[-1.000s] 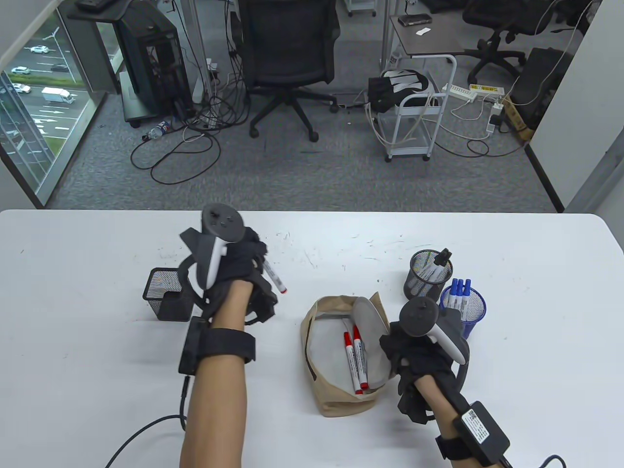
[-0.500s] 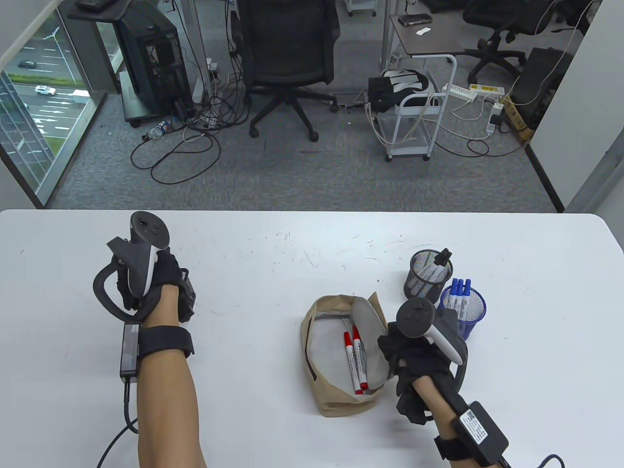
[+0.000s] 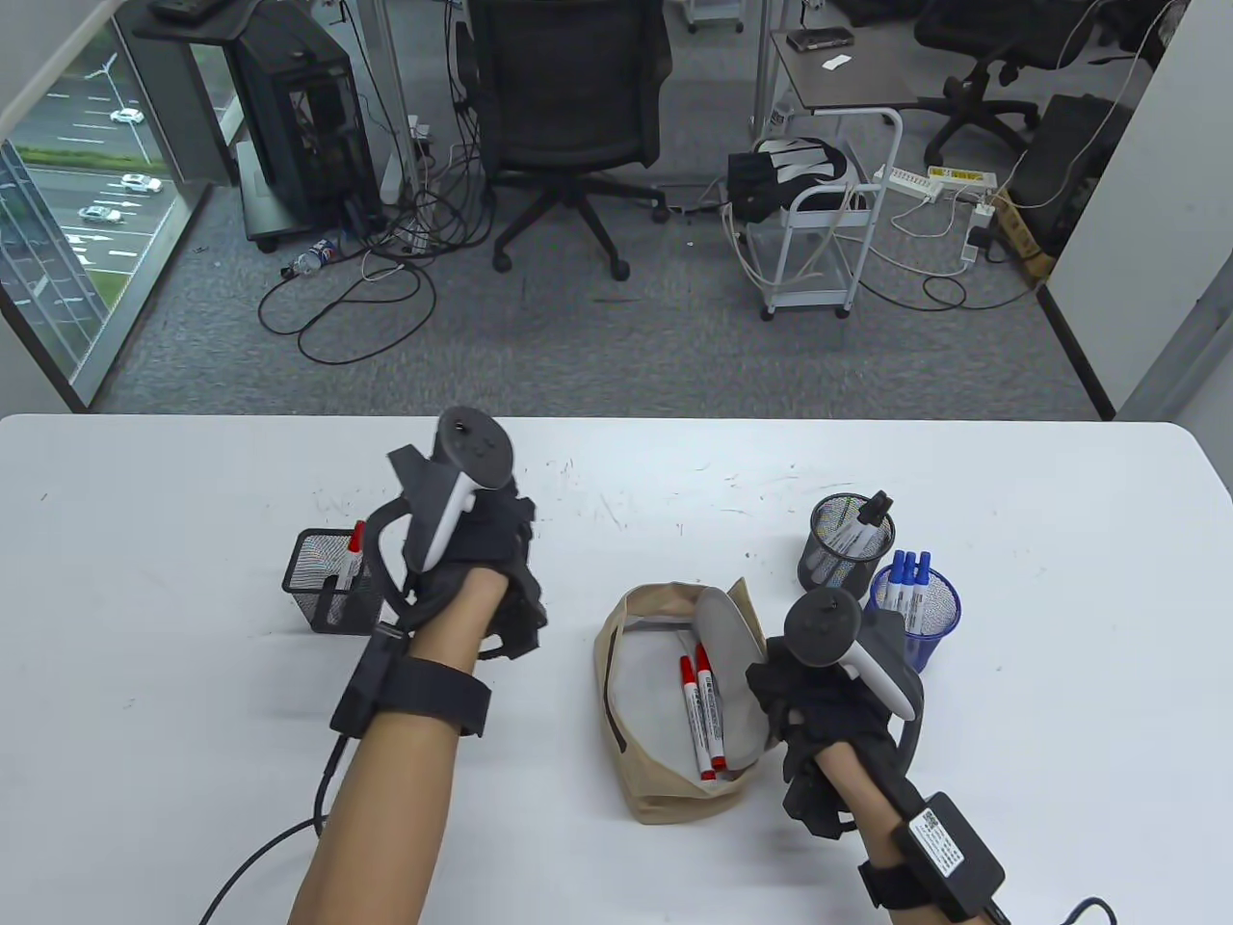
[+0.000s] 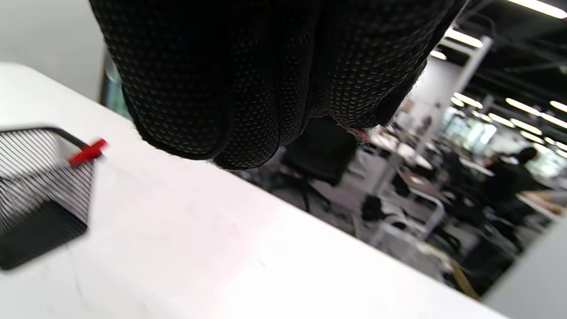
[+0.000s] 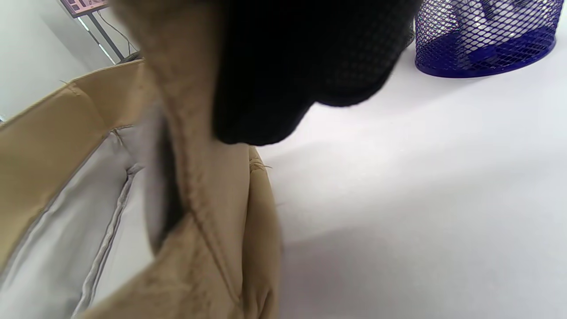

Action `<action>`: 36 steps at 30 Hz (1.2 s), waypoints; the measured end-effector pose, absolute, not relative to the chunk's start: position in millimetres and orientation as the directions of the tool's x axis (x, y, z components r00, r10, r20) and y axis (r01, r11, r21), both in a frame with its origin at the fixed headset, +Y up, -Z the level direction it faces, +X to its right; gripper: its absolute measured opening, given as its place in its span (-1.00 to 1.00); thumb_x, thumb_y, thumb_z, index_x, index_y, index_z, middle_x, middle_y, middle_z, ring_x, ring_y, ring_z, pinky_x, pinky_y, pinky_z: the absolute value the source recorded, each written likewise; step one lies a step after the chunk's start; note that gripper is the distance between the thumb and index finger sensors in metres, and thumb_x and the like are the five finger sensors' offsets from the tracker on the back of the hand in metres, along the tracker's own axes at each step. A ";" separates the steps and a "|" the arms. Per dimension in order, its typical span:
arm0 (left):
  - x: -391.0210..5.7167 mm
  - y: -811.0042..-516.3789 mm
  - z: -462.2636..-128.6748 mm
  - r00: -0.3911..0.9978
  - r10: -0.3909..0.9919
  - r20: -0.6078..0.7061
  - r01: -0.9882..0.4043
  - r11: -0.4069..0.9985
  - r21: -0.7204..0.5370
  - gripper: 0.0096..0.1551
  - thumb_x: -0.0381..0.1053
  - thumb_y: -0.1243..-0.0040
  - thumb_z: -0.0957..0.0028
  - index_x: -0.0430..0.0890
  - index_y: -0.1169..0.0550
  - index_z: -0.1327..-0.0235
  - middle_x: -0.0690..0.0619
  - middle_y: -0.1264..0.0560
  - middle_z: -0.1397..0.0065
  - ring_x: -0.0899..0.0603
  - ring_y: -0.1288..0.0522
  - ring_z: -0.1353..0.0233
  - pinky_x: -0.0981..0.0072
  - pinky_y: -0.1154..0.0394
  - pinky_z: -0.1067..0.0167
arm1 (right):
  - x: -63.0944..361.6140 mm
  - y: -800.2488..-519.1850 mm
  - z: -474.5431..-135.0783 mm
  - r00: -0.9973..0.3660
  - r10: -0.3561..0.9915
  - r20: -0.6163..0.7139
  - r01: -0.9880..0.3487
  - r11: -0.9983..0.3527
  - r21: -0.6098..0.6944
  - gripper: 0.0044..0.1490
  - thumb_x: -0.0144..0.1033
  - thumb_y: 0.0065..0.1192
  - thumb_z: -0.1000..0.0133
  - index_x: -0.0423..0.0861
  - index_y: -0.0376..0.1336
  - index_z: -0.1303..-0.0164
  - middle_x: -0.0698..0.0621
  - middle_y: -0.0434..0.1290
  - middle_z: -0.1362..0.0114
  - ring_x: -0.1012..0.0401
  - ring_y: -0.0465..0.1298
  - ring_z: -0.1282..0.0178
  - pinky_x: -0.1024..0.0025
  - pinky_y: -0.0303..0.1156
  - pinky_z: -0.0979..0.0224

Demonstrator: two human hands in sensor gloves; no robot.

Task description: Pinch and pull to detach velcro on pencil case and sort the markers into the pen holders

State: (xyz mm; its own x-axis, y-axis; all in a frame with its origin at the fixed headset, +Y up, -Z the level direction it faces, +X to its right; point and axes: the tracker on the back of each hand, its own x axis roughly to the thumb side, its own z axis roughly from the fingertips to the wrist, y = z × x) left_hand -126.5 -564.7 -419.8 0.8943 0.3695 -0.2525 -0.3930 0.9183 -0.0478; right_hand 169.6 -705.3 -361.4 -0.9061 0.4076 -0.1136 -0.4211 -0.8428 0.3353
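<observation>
The beige pencil case (image 3: 674,790) lies open on the white table (image 3: 144,482), with two red markers (image 3: 703,708) inside on the grey lining. My right hand (image 3: 814,708) grips the case's right edge (image 5: 208,208) beside the raised flap. My left hand (image 3: 486,540) hovers over the table with relaxed fingers (image 4: 248,88) and holds nothing. It is just right of the square black mesh holder (image 3: 323,588), where one red marker (image 3: 354,551) stands; its red cap (image 4: 87,152) shows in the left wrist view.
A round black mesh holder (image 3: 848,540) with a black-capped marker stands at the right. A blue mesh holder (image 3: 915,602) with blue markers sits just in front of it, close behind my right hand. Cables trail from both wrists toward the near edge.
My left hand carried a red marker left to the square holder, left it there, and came back right with nothing in it. The right hand and the case stayed put.
</observation>
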 end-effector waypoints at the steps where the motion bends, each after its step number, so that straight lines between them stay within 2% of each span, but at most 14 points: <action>1: -114.9 -567.4 -418.2 0.895 0.380 -0.234 -0.407 0.910 -0.078 -0.45 0.07 -0.57 0.09 -0.07 -0.76 -0.17 -0.08 -0.81 -0.15 -0.16 -0.86 -0.01 0.23 -0.85 0.19 | 169.8 -705.3 -361.5 -0.906 0.408 -0.114 -0.421 -0.842 0.336 -0.37 -0.23 0.46 -0.10 -0.36 0.42 -0.24 -0.17 0.73 0.01 0.20 0.74 0.46 0.40 0.65 0.37; 6: -59.2 -599.1 -417.9 0.894 0.393 -0.216 -0.447 0.825 -0.345 -0.45 0.07 -0.56 0.06 -0.08 -0.75 -0.18 -0.09 -0.81 -0.15 -0.16 -0.86 -0.01 0.24 -0.85 0.19 | 170.0 -706.1 -361.1 -0.902 0.415 -0.118 -0.430 -0.839 0.334 -0.36 -0.23 0.46 -0.09 -0.36 0.41 -0.24 -0.17 0.73 0.00 0.20 0.74 0.46 0.40 0.65 0.37; 9: -35.9 -619.1 -416.7 0.903 0.376 -0.210 -0.430 0.795 -0.428 -0.44 0.07 -0.55 0.06 -0.10 -0.75 -0.19 -0.11 -0.80 -0.16 -0.17 -0.86 -0.01 0.24 -0.85 0.19 | 169.9 -706.3 -361.1 -0.903 0.413 -0.117 -0.427 -0.841 0.333 -0.37 -0.23 0.46 -0.09 -0.36 0.41 -0.24 -0.17 0.73 0.01 0.20 0.74 0.46 0.40 0.65 0.37; 15: 1.5 -669.8 -419.0 0.941 0.257 -0.221 -0.338 0.735 -0.587 -0.42 0.09 -0.54 0.04 -0.12 -0.74 -0.22 -0.13 -0.80 -0.17 -0.18 -0.85 -0.02 0.23 -0.84 0.18 | 169.9 -706.4 -361.1 -0.905 0.409 -0.115 -0.423 -0.842 0.335 -0.37 -0.23 0.45 -0.10 -0.36 0.41 -0.24 -0.17 0.73 0.00 0.20 0.74 0.45 0.40 0.65 0.37; 18: 12.6 -692.4 -424.5 0.957 0.176 -0.229 -0.281 0.750 -0.598 -0.38 0.10 -0.54 0.04 -0.14 -0.73 -0.24 -0.14 -0.79 -0.19 -0.19 -0.84 -0.04 0.23 -0.84 0.16 | 170.5 -706.5 -361.3 -0.903 0.414 -0.116 -0.428 -0.837 0.340 -0.37 -0.23 0.45 -0.10 -0.36 0.41 -0.24 -0.17 0.73 0.00 0.20 0.74 0.46 0.40 0.65 0.37; 24: 26.9 -740.1 -434.1 0.964 0.057 -0.260 -0.219 0.722 -0.656 -0.13 0.22 -0.55 0.12 -0.21 -0.62 -0.40 -0.17 -0.75 -0.27 -0.21 -0.80 -0.13 0.20 -0.81 0.09 | 170.3 -706.6 -361.1 -0.901 0.417 -0.115 -0.430 -0.834 0.344 -0.37 -0.23 0.45 -0.10 -0.36 0.41 -0.24 -0.17 0.73 0.00 0.20 0.74 0.45 0.40 0.65 0.37; 27: 32.8 -745.6 -436.6 0.967 -0.054 -0.248 -0.112 0.785 -0.609 -0.09 0.23 -0.58 0.16 -0.15 -0.58 -0.44 -0.08 -0.78 -0.17 -0.14 -0.82 -0.04 0.24 -0.81 0.11 | 169.7 -706.9 -361.0 -0.905 0.410 -0.114 -0.423 -0.840 0.341 -0.37 -0.23 0.46 -0.09 -0.36 0.41 -0.24 -0.17 0.73 0.01 0.20 0.74 0.46 0.40 0.65 0.37; 32: 33.6 -747.9 -435.1 0.965 -0.093 -0.246 -0.076 0.799 -0.597 -0.07 0.27 -0.59 0.19 -0.10 -0.57 -0.44 -0.03 -0.79 -0.13 -0.10 -0.83 0.02 0.26 -0.80 0.14 | 169.9 -706.6 -360.8 -0.905 0.409 -0.116 -0.423 -0.840 0.340 -0.37 -0.23 0.46 -0.09 -0.36 0.41 -0.24 -0.17 0.73 0.01 0.20 0.74 0.46 0.41 0.65 0.37; 36: 28.0 -750.5 -433.5 0.961 -0.096 -0.258 -0.076 0.808 -0.585 -0.04 0.32 -0.58 0.26 -0.01 -0.55 -0.45 0.11 -0.79 -0.04 -0.02 -0.82 0.08 0.29 -0.79 0.17 | 169.9 -706.3 -360.5 -0.904 0.410 -0.117 -0.425 -0.839 0.340 -0.37 -0.23 0.46 -0.10 -0.36 0.41 -0.24 -0.17 0.73 0.01 0.20 0.74 0.46 0.41 0.65 0.37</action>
State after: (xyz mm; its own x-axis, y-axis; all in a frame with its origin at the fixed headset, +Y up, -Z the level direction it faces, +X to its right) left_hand 28.0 -750.5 -433.5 0.9613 -0.0960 -0.2582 -0.0764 0.8076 -0.5847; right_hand 169.9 -706.3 -360.5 -0.9044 0.4104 -0.1170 -0.4248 -0.8390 0.3400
